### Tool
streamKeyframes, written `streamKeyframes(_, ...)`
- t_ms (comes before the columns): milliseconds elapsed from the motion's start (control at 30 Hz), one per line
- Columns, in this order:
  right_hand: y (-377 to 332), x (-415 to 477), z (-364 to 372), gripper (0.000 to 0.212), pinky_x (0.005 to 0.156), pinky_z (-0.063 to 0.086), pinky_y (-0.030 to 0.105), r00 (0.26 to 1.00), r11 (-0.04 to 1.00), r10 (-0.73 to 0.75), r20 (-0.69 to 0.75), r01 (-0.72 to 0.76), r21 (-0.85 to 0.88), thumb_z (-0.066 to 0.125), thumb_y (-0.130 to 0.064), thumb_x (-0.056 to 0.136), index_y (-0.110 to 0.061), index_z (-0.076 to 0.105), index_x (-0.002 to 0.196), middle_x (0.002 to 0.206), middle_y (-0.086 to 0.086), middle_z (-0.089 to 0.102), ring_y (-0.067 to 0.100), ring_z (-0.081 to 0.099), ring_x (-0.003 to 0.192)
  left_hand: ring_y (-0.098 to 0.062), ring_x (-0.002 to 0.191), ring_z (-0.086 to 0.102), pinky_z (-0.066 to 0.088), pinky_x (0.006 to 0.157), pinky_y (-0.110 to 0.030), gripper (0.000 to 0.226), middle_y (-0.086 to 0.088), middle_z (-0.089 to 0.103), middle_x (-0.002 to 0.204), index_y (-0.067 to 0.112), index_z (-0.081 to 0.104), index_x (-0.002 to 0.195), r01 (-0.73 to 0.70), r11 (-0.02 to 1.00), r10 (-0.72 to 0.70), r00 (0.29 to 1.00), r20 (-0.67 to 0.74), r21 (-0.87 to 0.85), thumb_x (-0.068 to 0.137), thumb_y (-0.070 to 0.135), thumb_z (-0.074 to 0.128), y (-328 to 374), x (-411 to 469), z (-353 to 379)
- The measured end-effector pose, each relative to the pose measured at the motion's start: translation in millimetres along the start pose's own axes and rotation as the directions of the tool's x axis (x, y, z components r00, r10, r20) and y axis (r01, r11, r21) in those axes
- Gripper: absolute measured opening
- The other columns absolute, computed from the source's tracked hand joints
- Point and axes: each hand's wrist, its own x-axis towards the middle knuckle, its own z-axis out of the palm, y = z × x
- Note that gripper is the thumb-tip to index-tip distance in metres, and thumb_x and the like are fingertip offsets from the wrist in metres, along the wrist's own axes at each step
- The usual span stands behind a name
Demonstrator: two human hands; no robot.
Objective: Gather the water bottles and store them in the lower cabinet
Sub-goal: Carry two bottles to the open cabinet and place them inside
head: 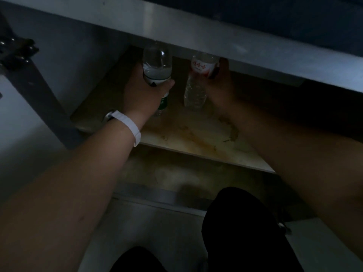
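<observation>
Reaching over the cabinet shelf (196,138), each grip holds a bottle: left hand (145,95) round the green-label bottle (157,63), right hand (222,89) (dim) round the red-label bottle (196,85) — both near upright, bases toward the shelf.

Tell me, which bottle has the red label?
The right-hand bottle, gripped by the right hand: its label is white with red marks. The left-hand bottle, held by the left hand, wears a green label.

Water bottles: two (green-label bottle (157,61), red-label bottle (195,93))
Your hands: two (left hand (143,91), right hand (220,89))
Your wristband (127,124): one
</observation>
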Motion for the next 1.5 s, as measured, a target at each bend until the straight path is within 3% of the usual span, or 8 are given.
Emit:
streamKeyframes(200,9.6,-6.3,-17.0,0.060,0.092,0.045,0.017,0.992,0.996,-0.015,0.123,0.027,-0.089,0.072,-0.031,0.089,-0.022,0.041,0.140,0.142,-0.001,0.053,0.012,0.051,0.128,-0.004,0.128,0.056,0.047,0.107,-0.029,0.053,0.014,0.061,0.139,0.030,0.055,0.141,-0.049,0.997,0.054,0.996,-0.065,0.064,0.091,0.030,0.073,-5.4,-16.2,-7.7)
streamKeyframes(400,14.5,-34.1,-34.4,0.058,0.107,0.045,0.039,0.977,0.980,-0.108,0.186,0.136,-0.143,0.066,-0.037,0.090,-0.022,0.045,0.142,0.141,-0.004,0.054,0.011,0.050,0.129,-0.007,0.126,0.056,0.047,0.106,-0.033,0.045,0.013,0.062,0.138,0.032,0.055,0.140,-0.103,0.960,0.120,0.991,-0.052,0.259,0.096,0.038,0.064,-7.2,-57.6,-23.4)
streamKeyframes(500,12.6,-57.5,-47.4,0.054,0.103,0.043,0.032,0.952,0.932,-0.122,0.279,0.206,-0.298,0.058,-0.042,0.095,-0.028,0.042,0.144,0.145,-0.004,0.049,0.012,0.047,0.130,-0.018,0.130,0.052,0.041,0.099,-0.032,0.050,0.004,0.057,0.144,0.031,0.050,0.146,-0.126,0.888,0.132,0.991,0.018,0.441,0.098,0.039,0.060,-5.0,-80.3,-26.8)
streamKeyframes(633,12.7,-84.3,-57.5,0.056,0.099,0.034,0.027,0.912,0.768,-0.203,0.356,0.374,-0.520,0.050,-0.051,0.096,-0.031,0.039,0.147,0.155,-0.004,0.034,0.018,0.037,0.137,-0.031,0.129,0.050,0.038,0.092,-0.034,0.055,-0.010,0.054,0.143,0.025,0.045,0.151,-0.146,0.755,0.112,0.989,0.095,0.639,0.100,0.039,0.057,-5.8,-103.3,-27.4)
streamKeyframes(833,-1.8,-125.8,-62.2,0.056,0.104,0.040,0.041,0.848,0.650,-0.122,0.516,0.461,-0.604,0.042,-0.055,0.097,-0.029,0.040,0.147,0.154,0.001,0.035,0.026,0.040,0.134,-0.037,0.117,0.057,0.048,0.093,-0.044,0.054,-0.014,0.059,0.137,0.015,0.055,0.142,-0.214,0.591,0.050,0.972,0.230,0.777,0.096,0.043,0.056,7.6,-137.1,-43.9)
streamKeyframes(1100,-92.6,-197.0,-103.0,0.060,0.091,0.045,0.049,0.776,0.586,0.054,0.628,0.485,-0.650,0.038,-0.052,0.089,-0.015,0.059,0.131,0.132,0.013,0.057,0.038,0.052,0.119,-0.039,0.110,0.061,0.048,0.090,-0.047,0.049,-0.013,0.065,0.128,0.011,0.065,0.130,-0.310,0.457,-0.015,0.935,0.355,0.834,0.091,0.039,0.058,113.4,-202.4,-90.5)
streamKeyframes(1333,-221.9,-232.8,-160.5,0.058,0.098,0.042,0.049,0.738,0.581,0.146,0.659,0.475,-0.661,0.035,-0.051,0.087,-0.014,0.060,0.125,0.133,0.012,0.056,0.038,0.053,0.117,-0.038,0.112,0.060,0.046,0.097,-0.050,0.044,-0.013,0.066,0.126,0.011,0.068,0.125,-0.387,0.421,-0.011,0.902,0.431,0.820,0.088,0.033,0.060,246.9,-235.8,-143.1)
streamKeyframes(1500,-321.5,-254.1,-197.9,0.052,0.108,0.029,0.042,0.768,0.526,0.162,0.620,0.464,-0.712,0.042,-0.051,0.096,-0.025,0.045,0.141,0.144,0.004,0.045,0.028,0.040,0.133,-0.035,0.117,0.059,0.045,0.095,-0.046,0.046,-0.012,0.064,0.129,0.013,0.068,0.126,-0.457,0.417,0.026,0.870,0.492,0.785,0.091,0.038,0.051,339.1,-249.4,-172.6)
